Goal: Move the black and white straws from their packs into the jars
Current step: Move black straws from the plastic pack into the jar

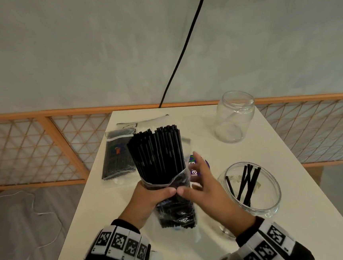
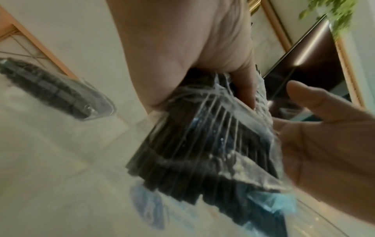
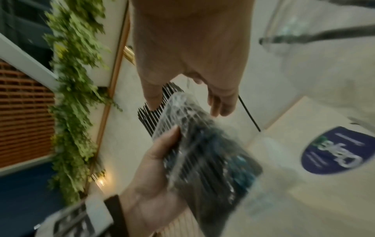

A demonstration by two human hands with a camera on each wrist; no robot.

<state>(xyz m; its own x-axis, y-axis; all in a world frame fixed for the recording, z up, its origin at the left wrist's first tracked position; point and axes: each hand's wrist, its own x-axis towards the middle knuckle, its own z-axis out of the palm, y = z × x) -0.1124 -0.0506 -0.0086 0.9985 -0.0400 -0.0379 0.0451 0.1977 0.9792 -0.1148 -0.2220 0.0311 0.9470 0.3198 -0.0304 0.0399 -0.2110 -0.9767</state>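
Jars (image 1: 234,117): two; straw packs (image 1: 174,204): three visible; hands (image 1: 151,198): two.

Left hand (image 1: 151,198) gripping open pack (image 1: 173,202) of black straws (image 1: 158,151) above counter (image 1: 120,217); right hand (image 1: 200,181) beside it, fingers straight. Few straws in near jar (image 1: 252,187).

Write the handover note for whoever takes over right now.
Left hand: grips the open pack of black straws, straws sticking out of its top.
Right hand: open beside the pack, thumb touching it, holding nothing.
Near jar: a few black straws inside.
Far jar: empty.
Second black pack lies on the table, apparently full.
Left: move the remaining black straws, then the white ones; I cannot make out white straws clearly.
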